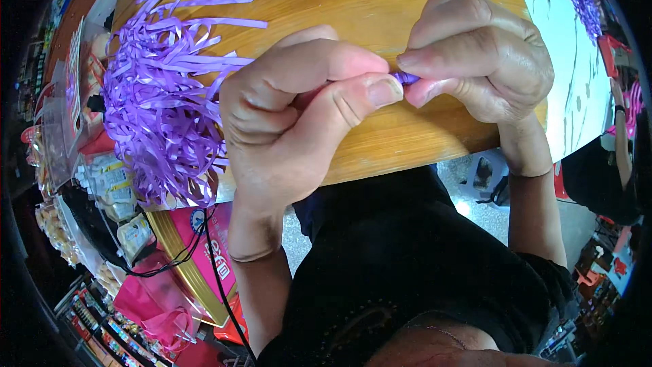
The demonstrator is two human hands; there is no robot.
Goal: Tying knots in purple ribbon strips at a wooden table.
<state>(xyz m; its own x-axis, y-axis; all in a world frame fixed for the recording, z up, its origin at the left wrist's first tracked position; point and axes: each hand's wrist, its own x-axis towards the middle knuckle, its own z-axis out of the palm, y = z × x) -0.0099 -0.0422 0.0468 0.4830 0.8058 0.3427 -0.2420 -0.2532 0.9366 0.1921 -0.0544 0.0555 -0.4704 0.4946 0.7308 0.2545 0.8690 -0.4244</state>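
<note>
Two hands pinching one short purple ribbon piece [406, 79] between them, just above the wooden tabletop [353, 0]: left hand [299, 115] clenched, thumb and forefinger grasping one end, right hand [482, 61] grasping the other. Best kept taut, grips close, pulled evenly. Ribbon thin, glossy, mostly hidden by fingertips; loose heap of purple ribbon strips [163, 95] lying at left

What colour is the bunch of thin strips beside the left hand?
Purple; the bunch of strips shows best in the head view.

Purple ribbon shreds [159, 95], honey-brown table [353, 0]
</note>
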